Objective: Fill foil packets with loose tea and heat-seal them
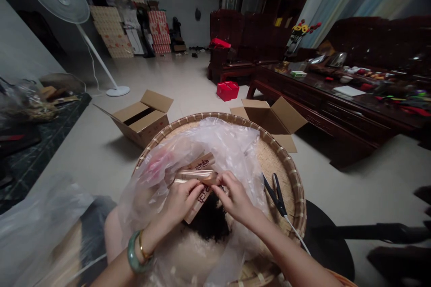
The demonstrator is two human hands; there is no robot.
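My left hand [182, 199] pinches the left part of a shiny copper-coloured packet [195, 175], thumb pressed against its lower edge. At the packet's right end, the fingers of my right hand [235, 195] are closed on it. Under and behind it lie other flat packets [204, 161] with dark printed characters. Just below my hands is a heap of dark loose material [210, 222] on clear plastic sheeting [235, 139]. The sheeting lies in a round woven bamboo tray [296, 179]. Right of my right hand rests a black hair-straightener-like tool [276, 195] with a white cord.
Open cardboard boxes stand beyond the tray, one at left [144, 116] and one at right [272, 121]. A red box [227, 91] sits on the floor. A white standing fan [117, 91] is at left, and a dark wooden table [303, 98] at right.
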